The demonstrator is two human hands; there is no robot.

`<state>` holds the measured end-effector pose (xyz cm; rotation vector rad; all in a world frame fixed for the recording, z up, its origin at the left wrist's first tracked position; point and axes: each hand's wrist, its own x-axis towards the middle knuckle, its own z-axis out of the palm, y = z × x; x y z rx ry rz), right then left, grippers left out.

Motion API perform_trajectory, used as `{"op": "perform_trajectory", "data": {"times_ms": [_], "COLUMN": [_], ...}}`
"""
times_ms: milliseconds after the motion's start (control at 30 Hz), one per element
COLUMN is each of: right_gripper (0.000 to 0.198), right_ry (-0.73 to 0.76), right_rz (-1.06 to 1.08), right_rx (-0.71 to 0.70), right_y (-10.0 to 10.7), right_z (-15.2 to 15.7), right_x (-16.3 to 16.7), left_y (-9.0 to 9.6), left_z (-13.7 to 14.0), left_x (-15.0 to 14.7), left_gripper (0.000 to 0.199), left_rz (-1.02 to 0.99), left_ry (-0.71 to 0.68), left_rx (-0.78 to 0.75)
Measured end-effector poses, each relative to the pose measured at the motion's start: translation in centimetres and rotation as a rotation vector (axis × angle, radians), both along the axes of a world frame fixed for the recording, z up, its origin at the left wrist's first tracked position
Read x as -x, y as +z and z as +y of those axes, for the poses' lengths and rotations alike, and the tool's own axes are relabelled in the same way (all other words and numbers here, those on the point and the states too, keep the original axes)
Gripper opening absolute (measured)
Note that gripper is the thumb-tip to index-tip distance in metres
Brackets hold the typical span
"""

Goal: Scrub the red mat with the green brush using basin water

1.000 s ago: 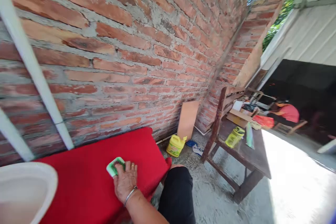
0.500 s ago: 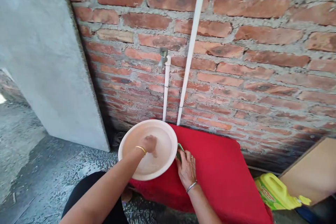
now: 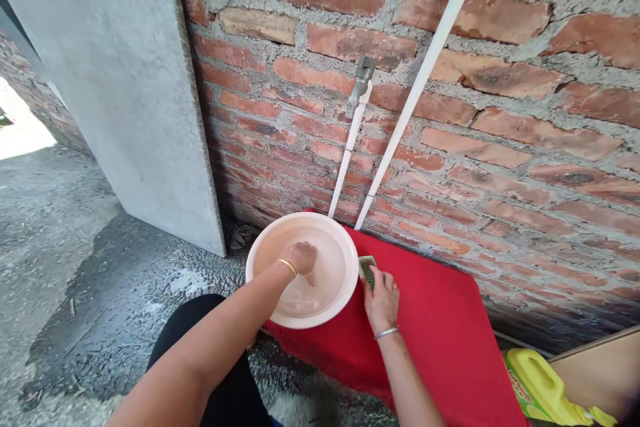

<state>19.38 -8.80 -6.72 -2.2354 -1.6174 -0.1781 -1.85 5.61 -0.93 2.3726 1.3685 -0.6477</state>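
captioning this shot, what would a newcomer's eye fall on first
The bright red cloth spread alongside the brick wall probably jumps out first. At its left end is the pale round basin, with the left hand inside it. Just right of the basin, the right hand grips a green brush.

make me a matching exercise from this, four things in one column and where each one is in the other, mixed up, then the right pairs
Things
1. left hand
2. green brush
3. tap
4. yellow jug

Places
A. at the top of the shorter white pipe
B. at the lower right of the picture, beyond the red cloth
C. inside the rim of the basin
D. in the grip of the right hand

Pairs: 1-C, 2-D, 3-A, 4-B
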Motion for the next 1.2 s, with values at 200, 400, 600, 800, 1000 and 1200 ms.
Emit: {"op": "perform_trajectory", "data": {"times_ms": [200, 400, 600, 800, 1000, 1200], "right_gripper": [0.038, 0.046, 0.051, 0.040, 0.049, 0.060], "right_ry": [0.022, -0.313, -0.284, 0.217, -0.134, -0.287], "right_rz": [-0.033, -0.049, -0.001, 0.048, -0.024, -0.002], "right_rx": [0.044, 0.026, -0.069, -0.086, -0.062, -0.166], "right_y": [-0.4, 0.9, 0.3, -1.8, -1.0, 0.0], "right_z": [1.2, -4.7, -8.4, -7.7, -10.3, -13.2], "right_x": [1.3, -9.2, -8.8, 1.4, -7.4, -10.1], "left_y": [1.0, 1.0, 0.7, 0.6, 0.4, 0.3], "left_z": [-0.5, -0.4, 0.0, 0.0, 0.0, 0.4], "left_x": [0.4, 0.2, 0.0, -0.1, 0.0, -0.4], "left_gripper": [0.095, 0.098, 0.098, 0.099, 0.103, 0.094], "left_rz": [-0.006, -0.014, 0.013, 0.020, 0.000, 0.016], "left_ry": [0.001, 0.021, 0.028, 0.061, 0.085, 0.040], "left_rx": [-0.004, 0.006, 0.031, 0.018, 0.018, 0.012]}}
